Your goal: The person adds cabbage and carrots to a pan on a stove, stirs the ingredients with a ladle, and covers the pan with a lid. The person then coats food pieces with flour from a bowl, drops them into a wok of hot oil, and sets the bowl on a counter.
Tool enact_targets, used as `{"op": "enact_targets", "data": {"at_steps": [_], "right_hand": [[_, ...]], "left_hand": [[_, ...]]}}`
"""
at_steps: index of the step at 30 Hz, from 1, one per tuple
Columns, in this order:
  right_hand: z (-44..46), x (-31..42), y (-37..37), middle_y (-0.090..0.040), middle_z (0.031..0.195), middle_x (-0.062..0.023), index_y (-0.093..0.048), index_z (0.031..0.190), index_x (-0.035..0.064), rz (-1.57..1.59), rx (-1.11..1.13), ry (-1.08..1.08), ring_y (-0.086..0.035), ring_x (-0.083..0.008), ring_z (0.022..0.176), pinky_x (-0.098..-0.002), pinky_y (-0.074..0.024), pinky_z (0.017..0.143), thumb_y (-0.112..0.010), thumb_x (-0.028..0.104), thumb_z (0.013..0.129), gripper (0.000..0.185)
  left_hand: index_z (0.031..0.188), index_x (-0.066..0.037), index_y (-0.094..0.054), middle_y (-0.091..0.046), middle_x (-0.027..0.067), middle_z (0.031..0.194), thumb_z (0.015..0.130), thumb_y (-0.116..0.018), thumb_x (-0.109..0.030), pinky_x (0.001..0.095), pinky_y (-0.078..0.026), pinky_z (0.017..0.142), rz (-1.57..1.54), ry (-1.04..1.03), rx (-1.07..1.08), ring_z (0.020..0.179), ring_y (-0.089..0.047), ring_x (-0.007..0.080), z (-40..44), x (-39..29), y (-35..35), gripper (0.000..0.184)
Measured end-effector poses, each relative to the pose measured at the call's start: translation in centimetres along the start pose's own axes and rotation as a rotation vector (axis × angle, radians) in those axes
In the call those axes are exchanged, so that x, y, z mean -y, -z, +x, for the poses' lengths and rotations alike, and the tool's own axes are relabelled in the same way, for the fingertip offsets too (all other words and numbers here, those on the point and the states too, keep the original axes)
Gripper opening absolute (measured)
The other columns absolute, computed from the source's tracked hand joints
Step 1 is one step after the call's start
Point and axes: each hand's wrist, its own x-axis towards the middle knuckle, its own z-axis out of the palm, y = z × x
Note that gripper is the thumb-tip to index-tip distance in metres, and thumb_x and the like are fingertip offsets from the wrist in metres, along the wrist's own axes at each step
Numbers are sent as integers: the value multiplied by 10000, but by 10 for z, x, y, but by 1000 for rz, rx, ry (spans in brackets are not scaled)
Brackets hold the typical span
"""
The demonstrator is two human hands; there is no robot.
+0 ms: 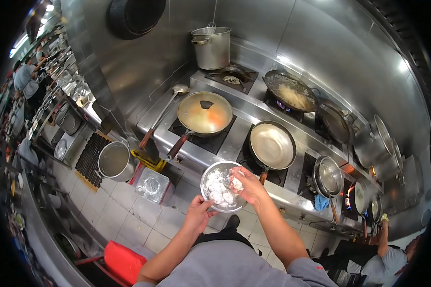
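A round metal bowl (206, 178) holds white, flour-coated pieces (219, 191) in front of my body. My left hand (198, 213) grips the bowl's lower left rim, thumb on top. My right hand (246, 185) is inside the bowl's right side, its fingers closed round a white-coated piece. Just beyond the bowl, an empty pan (272, 145) rests on the stove, its wooden handle pointing at my right hand. A lidded pan (204, 115) with orange and yellow contents sits to the left of it. At the back, a wok (292, 93) of bubbling oil stands over a blue flame.
A tall pot (212, 50) stands at the back. A ladle (177, 92) lies left of the lidded pan. On the floor side are a large pot (114, 162) and a square tin (153, 185). Another person (390, 260) works at the right by flaming burners; people stand far left.
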Motion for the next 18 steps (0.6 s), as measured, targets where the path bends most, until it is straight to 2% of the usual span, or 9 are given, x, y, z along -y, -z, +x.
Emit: {"op": "enact_targets", "data": {"at_steps": [2,4,8,10,13,14,16,17,18], "right_hand": [[0,3,1,-556,826,-5,-551,948,124,20,-60,-34,-523,-119,713,-242,-411,615,-668,184,865,156],[5,1,9,-546,803,1,-550,912,129,-30,3,-49,-509,-113,696,-236,-403,602,-647,293,881,192],[7,0,8,-546,815,6,-541,888,118,-207,62,-37,-492,-108,674,-225,-388,581,-657,297,875,214],[9,-1,7,-561,860,-18,-548,956,96,-218,-21,-38,-525,-119,725,-245,-429,608,-676,206,857,196],[6,-3,6,-587,935,-65,-539,1058,66,-279,57,101,-576,-152,835,-283,-475,646,-660,96,840,251],[6,-2,8,-587,935,-65,-539,1058,66,-277,57,104,-576,-152,835,-283,-475,646,-660,96,840,251],[5,3,14,-573,1074,-92,-501,1159,36,-517,163,105,-559,-174,983,-311,-477,814,-650,58,813,378],[3,4,14,-573,1074,-92,-501,1159,36,-517,157,118,-559,-174,983,-311,-477,814,-650,58,813,378],[0,4,12,-575,1081,-99,-496,1164,21,-737,151,211,-561,-181,985,-312,-470,837,-658,69,796,406]], "left_hand": [[885,-100,-482,-611,64,973,877,-554,-10,357,-567,696,-1,-2,10,867,-626,181,1,0,0,116],[878,-96,-481,-609,67,973,873,-558,-9,366,-566,709,17,11,-15,876,-624,183,1,0,-1,117],[874,-94,-479,-607,68,976,871,-559,-9,372,-563,726,32,18,-12,885,-620,183,1,-1,-1,116],[881,-91,-476,-604,71,983,871,-558,-13,379,-561,742,28,10,6,895,-615,184,1,-1,-1,114],[883,-94,-476,-603,69,980,869,-562,-15,377,-556,729,30,4,-4,898,-611,183,1,-3,0,118],[883,-94,-476,-603,69,980,869,-562,-15,377,-556,729,33,4,-2,898,-611,183,1,-4,0,118],[887,-99,-476,-602,66,977,865,-568,-20,376,-545,717,42,8,-21,903,-609,185,2,-5,-1,123],[887,-99,-476,-602,66,977,865,-568,-20,376,-545,717,47,7,-8,903,-609,185,3,-5,-1,123],[890,-100,-474,-601,64,974,865,-569,-23,375,-539,714,50,11,-14,894,-609,186,3,-6,-1,124]]}}
